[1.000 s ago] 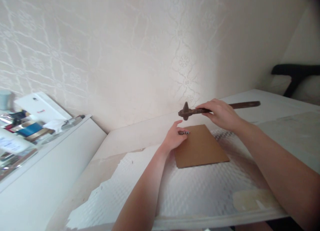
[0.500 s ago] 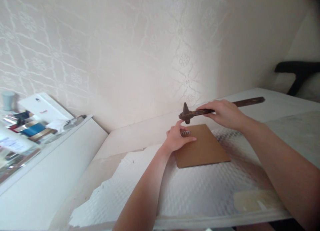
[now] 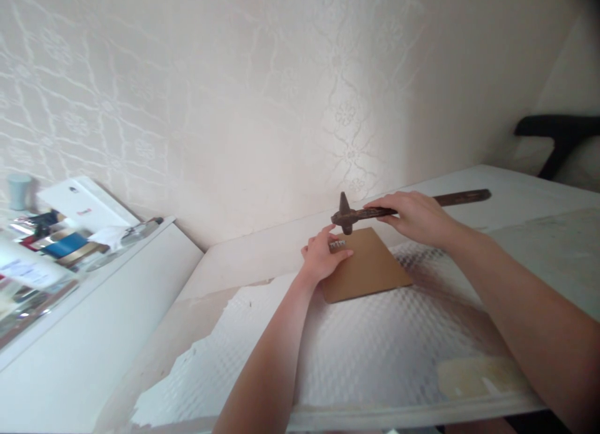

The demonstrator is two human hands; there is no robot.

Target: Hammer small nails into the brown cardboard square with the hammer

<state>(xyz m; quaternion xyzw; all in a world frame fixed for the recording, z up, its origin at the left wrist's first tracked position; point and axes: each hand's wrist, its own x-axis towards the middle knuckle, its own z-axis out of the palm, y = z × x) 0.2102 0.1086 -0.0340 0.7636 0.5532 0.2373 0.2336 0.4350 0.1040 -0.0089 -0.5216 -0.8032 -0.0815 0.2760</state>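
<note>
My right hand (image 3: 417, 216) is closed around the dark handle (image 3: 462, 197) of an old hammer, near the middle of its length. The hammer's rusty brown head (image 3: 345, 215) hangs just above my left hand (image 3: 322, 254), one end pointing up. My left hand grips the upper left part of a flat brown board (image 3: 368, 268), thumb laid on top, other fingers toward the far edge. Between thumb and fingers shows a small silvery ridged piece (image 3: 337, 243), too blurred to name. The board lies on a white textured sheet (image 3: 370, 346).
The sheet has a torn edge and covers part of a worn white table (image 3: 206, 268) against a patterned wall (image 3: 262, 127). At left, a white cabinet (image 3: 117, 321) bears a white box (image 3: 87, 201), a pale cup (image 3: 19, 192) and clutter. A black armrest (image 3: 557, 126) stands at right.
The brown board and my left hand have shifted left and slightly away from me, the silvery piece moving along. The hammer in my right hand has moved a little left, its handle end slightly lower.
</note>
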